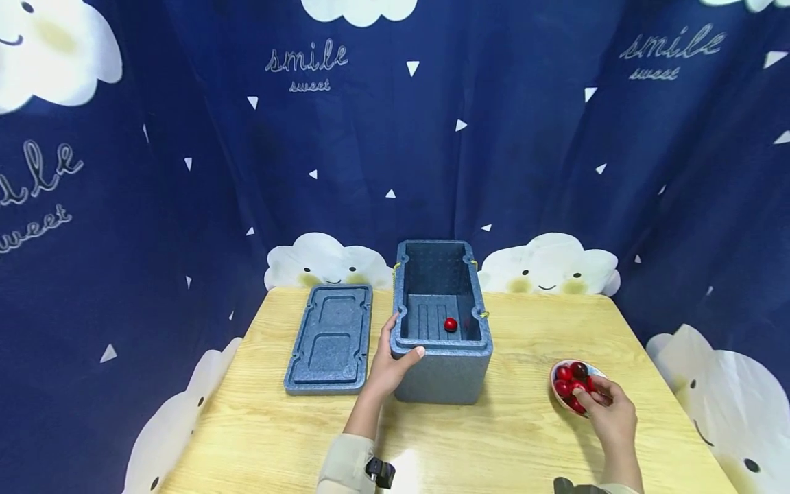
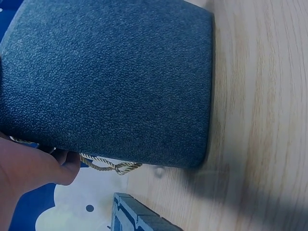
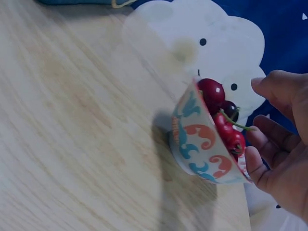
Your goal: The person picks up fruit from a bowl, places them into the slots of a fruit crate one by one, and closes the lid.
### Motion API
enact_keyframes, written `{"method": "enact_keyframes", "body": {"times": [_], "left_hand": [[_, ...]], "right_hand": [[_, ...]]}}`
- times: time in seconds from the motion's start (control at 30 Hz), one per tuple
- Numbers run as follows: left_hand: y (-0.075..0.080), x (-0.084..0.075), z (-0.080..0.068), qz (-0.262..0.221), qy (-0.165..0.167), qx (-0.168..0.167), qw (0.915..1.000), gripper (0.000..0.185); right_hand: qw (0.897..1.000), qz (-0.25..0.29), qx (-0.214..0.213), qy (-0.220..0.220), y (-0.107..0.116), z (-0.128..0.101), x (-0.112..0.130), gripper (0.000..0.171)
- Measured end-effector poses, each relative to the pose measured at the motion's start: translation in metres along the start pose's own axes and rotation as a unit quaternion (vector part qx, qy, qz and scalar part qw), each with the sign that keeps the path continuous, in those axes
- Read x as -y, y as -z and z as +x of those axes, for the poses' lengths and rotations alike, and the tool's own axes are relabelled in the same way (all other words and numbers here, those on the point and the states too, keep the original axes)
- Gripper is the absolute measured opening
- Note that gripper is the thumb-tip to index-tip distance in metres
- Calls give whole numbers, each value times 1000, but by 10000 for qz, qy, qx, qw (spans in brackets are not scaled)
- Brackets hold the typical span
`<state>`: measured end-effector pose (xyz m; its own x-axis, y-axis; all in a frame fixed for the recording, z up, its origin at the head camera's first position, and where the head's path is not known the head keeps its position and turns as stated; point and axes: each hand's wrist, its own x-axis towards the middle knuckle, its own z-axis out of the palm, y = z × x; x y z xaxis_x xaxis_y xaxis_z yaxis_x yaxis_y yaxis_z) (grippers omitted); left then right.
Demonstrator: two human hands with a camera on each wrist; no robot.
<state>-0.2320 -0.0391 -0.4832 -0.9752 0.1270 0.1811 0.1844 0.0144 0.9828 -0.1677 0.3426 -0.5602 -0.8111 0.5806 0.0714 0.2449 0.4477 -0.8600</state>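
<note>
Left hand (image 1: 391, 363) grips box (image 1: 441, 370) rim; right hand (image 1: 607, 412) over cherry bowl (image 3: 199, 149).

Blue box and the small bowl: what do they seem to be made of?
The blue box looks like moulded foam, matte: its wall is pebbled and its rim thick. The small bowl looks like glazed ceramic, though possibly plastic: smooth, pale, with painted orange and teal swirls.
</note>
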Motion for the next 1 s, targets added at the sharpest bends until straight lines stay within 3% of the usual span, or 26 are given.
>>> {"method": "enact_keyframes", "body": {"times": [0.3,0.57,0.77,1.0], "left_hand": [[11,-4,-2,79,3,-41,10000,81],[17,-7,1,47,56,-6,10000,82],[8,-6,6,-130,5,3,9999,81],[-3,0,0,-262,68,-3,9996,81]], "right_hand": [[9978,-407,289,442,-26,1,-5,42],[9939,-627,146,900,-40,0,-6,40],[9888,-1114,159,977,-31,7,0,44],[9838,-1406,283,1077,-19,5,-3,45]]}}
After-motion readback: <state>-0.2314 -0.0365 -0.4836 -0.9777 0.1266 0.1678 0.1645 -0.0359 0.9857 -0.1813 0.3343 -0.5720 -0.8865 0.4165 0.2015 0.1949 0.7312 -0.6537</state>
